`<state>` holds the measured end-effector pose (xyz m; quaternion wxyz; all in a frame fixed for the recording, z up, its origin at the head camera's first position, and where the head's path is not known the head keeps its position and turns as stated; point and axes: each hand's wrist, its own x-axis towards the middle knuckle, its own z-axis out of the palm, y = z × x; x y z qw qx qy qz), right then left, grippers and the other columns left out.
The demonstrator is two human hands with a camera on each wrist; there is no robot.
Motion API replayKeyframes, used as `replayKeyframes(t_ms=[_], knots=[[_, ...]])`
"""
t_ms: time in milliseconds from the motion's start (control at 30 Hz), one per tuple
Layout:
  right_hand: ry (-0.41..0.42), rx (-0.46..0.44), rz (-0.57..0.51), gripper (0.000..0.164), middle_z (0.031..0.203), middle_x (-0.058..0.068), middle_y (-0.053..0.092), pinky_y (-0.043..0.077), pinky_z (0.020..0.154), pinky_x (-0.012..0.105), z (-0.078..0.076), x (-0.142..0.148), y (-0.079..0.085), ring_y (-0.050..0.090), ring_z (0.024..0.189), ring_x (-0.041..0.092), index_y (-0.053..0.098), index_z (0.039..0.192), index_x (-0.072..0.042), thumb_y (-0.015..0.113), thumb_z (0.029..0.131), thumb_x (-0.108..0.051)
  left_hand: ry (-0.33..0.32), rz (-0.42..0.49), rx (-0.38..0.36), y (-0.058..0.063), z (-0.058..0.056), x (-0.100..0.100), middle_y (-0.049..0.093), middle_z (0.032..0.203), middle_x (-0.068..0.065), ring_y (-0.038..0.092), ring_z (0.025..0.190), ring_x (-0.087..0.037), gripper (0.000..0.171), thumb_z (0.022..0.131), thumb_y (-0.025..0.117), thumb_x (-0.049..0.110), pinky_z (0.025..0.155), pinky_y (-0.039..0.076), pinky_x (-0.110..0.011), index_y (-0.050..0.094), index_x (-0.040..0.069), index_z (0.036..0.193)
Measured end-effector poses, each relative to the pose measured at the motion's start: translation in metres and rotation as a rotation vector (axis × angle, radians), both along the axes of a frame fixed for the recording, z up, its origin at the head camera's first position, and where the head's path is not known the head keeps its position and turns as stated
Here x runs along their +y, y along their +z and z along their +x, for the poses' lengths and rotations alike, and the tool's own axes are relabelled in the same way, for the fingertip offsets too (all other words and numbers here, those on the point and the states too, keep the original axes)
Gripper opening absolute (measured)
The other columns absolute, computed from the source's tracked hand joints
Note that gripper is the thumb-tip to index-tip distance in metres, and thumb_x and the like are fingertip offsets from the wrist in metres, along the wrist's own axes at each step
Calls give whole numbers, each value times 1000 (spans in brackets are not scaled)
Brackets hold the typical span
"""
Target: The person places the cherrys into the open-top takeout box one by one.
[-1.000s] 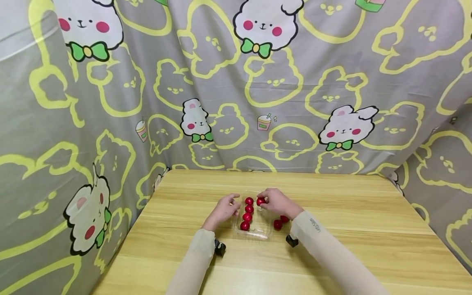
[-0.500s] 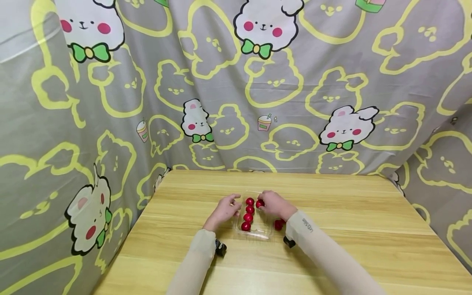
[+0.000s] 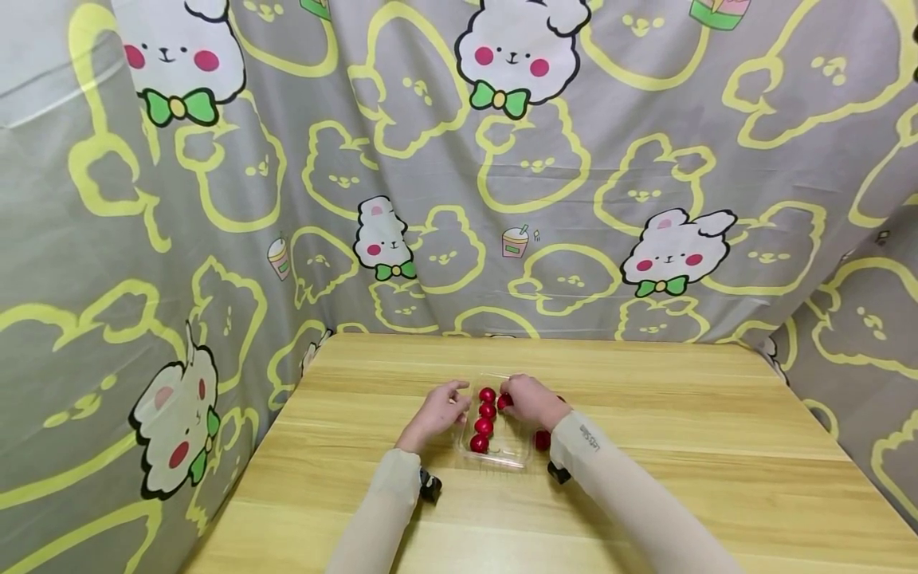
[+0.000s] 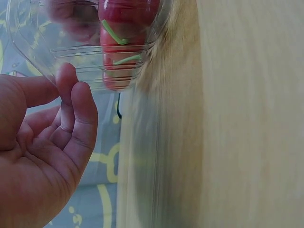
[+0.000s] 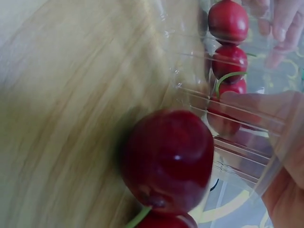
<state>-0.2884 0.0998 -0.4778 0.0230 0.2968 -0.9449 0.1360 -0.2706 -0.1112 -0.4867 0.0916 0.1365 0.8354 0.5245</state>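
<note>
A clear plastic box [image 3: 512, 460] stands on the table with a row of red cherries [image 3: 484, 426] down its left half; green stems show in both wrist views. My left hand [image 3: 439, 410] pinches the box's left rim between thumb and finger [image 4: 67, 73]. Over the box's far right part, my right hand [image 3: 531, 401] holds a cherry [image 3: 505, 402] low inside it, its underside partly covered by the fingers. Outside the box, just right of it, lies another cherry [image 5: 168, 159], with a second one against it in the right wrist view.
The wooden table [image 3: 667, 446] spreads around the box on all sides. A patterned grey curtain [image 3: 445, 167] hangs behind the table and along its sides. A dark wrist device [image 3: 430, 485] sits below each hand.
My right hand has shifted slightly left and down with its cherry, lower into the box. The right sleeve now covers more of the loose cherries. The left hand stays at the rim.
</note>
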Motion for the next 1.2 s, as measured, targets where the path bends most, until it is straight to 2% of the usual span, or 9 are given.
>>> replayKeyframes(t_ms=[267, 433, 833, 1200], knots=[[-33, -34, -2, 12, 76, 1, 60, 49, 66, 30, -1, -3, 0, 58, 71, 16, 65, 88, -6, 75, 81, -9, 2, 7, -3, -1, -1, 0, 56, 79, -7, 60, 59, -14, 41, 97, 53, 8, 56, 52, -28, 46, -3, 135], [-55, -22, 5, 15, 83, 4, 57, 50, 68, 31, -1, -3, 0, 59, 75, 19, 66, 92, -5, 74, 81, -10, 0, 9, -5, -2, -2, 0, 56, 79, -8, 61, 59, -14, 41, 97, 53, 9, 57, 53, -29, 46, -3, 135], [-73, 18, -4, 11, 80, 4, 55, 51, 66, 31, -3, -4, -2, 59, 72, 19, 68, 88, -6, 75, 82, -12, -7, 10, 0, -4, -3, -2, 57, 80, -10, 61, 59, -15, 42, 97, 54, 9, 56, 52, -30, 46, -3, 136], [-70, 16, -23, 14, 82, 5, 57, 52, 69, 32, -4, -4, -3, 58, 74, 19, 70, 92, -5, 76, 81, -10, -14, 3, 14, -3, -3, -1, 56, 78, -7, 60, 59, -14, 41, 97, 53, 8, 57, 53, -30, 45, -4, 135]])
